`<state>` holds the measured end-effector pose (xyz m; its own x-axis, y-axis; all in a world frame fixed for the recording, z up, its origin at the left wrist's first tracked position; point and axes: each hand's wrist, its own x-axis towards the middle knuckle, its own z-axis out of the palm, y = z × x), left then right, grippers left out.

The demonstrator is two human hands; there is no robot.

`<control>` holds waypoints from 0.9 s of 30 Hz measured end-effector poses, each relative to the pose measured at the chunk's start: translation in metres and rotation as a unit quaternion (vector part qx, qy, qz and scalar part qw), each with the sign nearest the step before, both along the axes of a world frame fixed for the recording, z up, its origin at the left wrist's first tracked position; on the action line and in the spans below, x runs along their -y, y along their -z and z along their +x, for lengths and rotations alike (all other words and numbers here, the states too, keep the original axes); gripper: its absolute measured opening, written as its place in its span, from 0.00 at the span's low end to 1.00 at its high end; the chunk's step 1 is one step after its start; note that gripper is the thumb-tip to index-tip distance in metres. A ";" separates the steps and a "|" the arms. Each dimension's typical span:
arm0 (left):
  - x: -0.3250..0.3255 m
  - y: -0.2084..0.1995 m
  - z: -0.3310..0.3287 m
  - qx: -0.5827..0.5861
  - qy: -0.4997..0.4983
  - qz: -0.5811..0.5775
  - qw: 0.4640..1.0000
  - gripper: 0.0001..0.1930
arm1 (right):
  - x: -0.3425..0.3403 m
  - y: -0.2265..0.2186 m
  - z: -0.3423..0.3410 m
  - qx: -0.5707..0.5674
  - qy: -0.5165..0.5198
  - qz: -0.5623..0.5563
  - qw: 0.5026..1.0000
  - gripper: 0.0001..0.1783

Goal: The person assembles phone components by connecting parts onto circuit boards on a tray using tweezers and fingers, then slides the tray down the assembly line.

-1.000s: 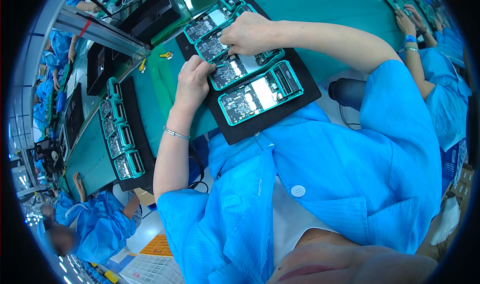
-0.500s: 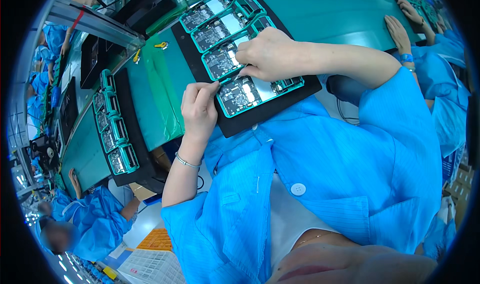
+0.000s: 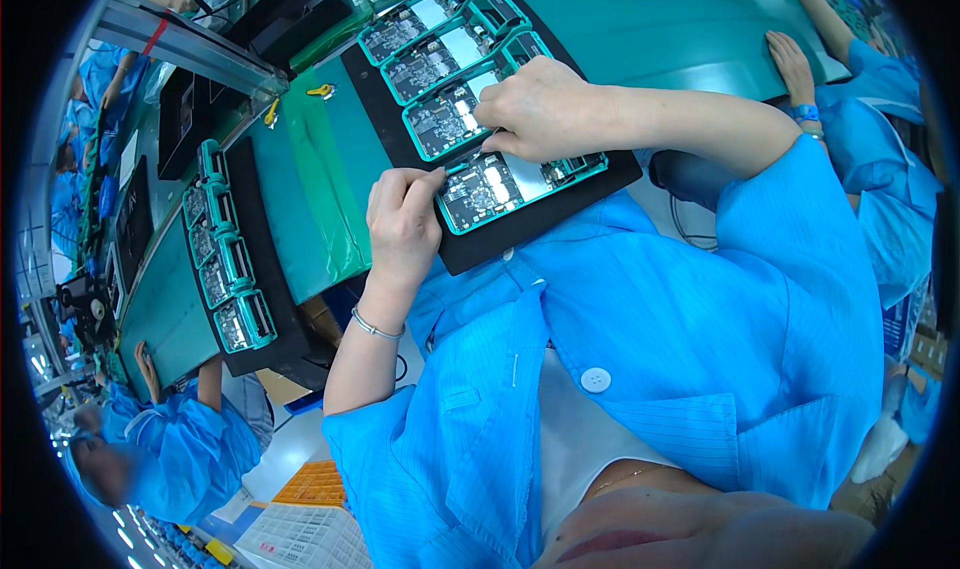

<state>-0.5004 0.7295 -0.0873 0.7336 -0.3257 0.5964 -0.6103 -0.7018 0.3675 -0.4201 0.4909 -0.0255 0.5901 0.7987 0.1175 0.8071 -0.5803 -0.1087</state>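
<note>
Left hand [image 3: 404,219] now at nearest board [image 3: 492,191]

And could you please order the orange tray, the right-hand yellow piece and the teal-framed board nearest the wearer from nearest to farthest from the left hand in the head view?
From the left hand:
1. Teal-framed board: just right.
2. Right-hand yellow piece: upper left.
3. Orange tray: lower left.

Blue pinstriped smock [image 3: 660,299], white button [image 3: 596,380], slim silver bracelet [image 3: 376,329]
</note>
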 end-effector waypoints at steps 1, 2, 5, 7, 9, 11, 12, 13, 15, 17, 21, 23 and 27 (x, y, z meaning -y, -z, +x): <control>0.000 0.000 0.000 0.000 0.000 0.000 1.000 0.16 | -0.001 0.000 0.000 0.000 0.000 0.000 1.000 0.15; 0.000 -0.002 -0.001 0.001 0.002 0.003 1.000 0.17 | -0.002 0.000 0.000 -0.003 0.000 -0.008 1.000 0.15; 0.001 0.000 -0.002 0.004 0.004 0.008 1.000 0.17 | -0.002 0.003 0.000 -0.009 -0.003 -0.010 1.000 0.15; 0.001 0.000 -0.003 0.005 0.003 0.010 1.000 0.17 | -0.002 0.005 0.000 -0.013 -0.008 -0.005 1.000 0.15; 0.002 0.000 -0.004 0.007 0.001 0.013 1.000 0.17 | -0.002 0.007 0.000 -0.009 -0.021 0.005 1.000 0.15; 0.002 0.000 -0.004 0.007 0.001 0.015 1.000 0.17 | -0.001 0.007 0.000 0.001 -0.028 0.015 0.999 0.15; 0.002 0.000 -0.003 0.006 0.000 0.016 1.000 0.17 | 0.000 0.008 0.000 0.010 -0.036 0.024 0.999 0.15; 0.002 -0.001 -0.003 0.006 0.000 0.017 1.000 0.17 | 0.000 0.007 0.000 0.011 -0.036 0.024 0.999 0.15; 0.002 -0.001 -0.002 0.007 -0.002 0.018 1.000 0.17 | 0.000 0.006 -0.001 0.043 -0.037 0.002 0.998 0.15; 0.002 -0.002 -0.001 0.009 -0.003 0.017 1.000 0.17 | -0.002 0.003 -0.002 0.048 -0.041 -0.009 0.998 0.14; 0.002 -0.002 -0.002 0.010 -0.002 0.016 1.000 0.16 | -0.001 0.001 -0.003 0.053 -0.052 -0.015 0.997 0.14; 0.003 -0.001 -0.004 0.010 0.000 0.016 1.000 0.17 | 0.000 0.003 -0.005 0.050 -0.055 -0.006 0.997 0.14; 0.003 0.000 -0.008 0.007 0.009 0.021 1.000 0.16 | 0.001 0.007 -0.008 0.045 -0.070 0.000 0.997 0.14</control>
